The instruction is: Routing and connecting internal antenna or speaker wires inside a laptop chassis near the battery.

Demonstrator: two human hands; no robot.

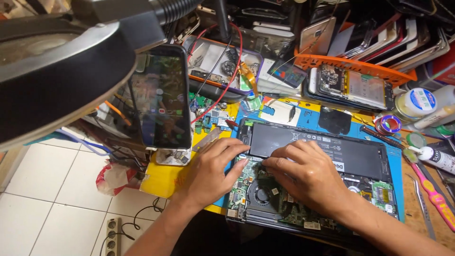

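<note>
2 hands, left [208,168] and right [303,173], press curled, empty fingertips onto the opened laptop [360,161].

Place: electronics repair workshop — a cramped, crowded bench.
Work surface: blue repair mat [395,156] carrying an opened laptop [313,189] with battery, fan and circuit board bare.
Stock: orange rack [350,64] packed with phones and screens; a dismantled phone [350,87] just below it.
Tools: tweezers [423,204], solder-wire spool [388,124], glue bottle [438,159], red test leads [222,95].
Fittings: magnifier lamp [61,71] overhead — power strip [112,235] on the tiled floor.
</note>
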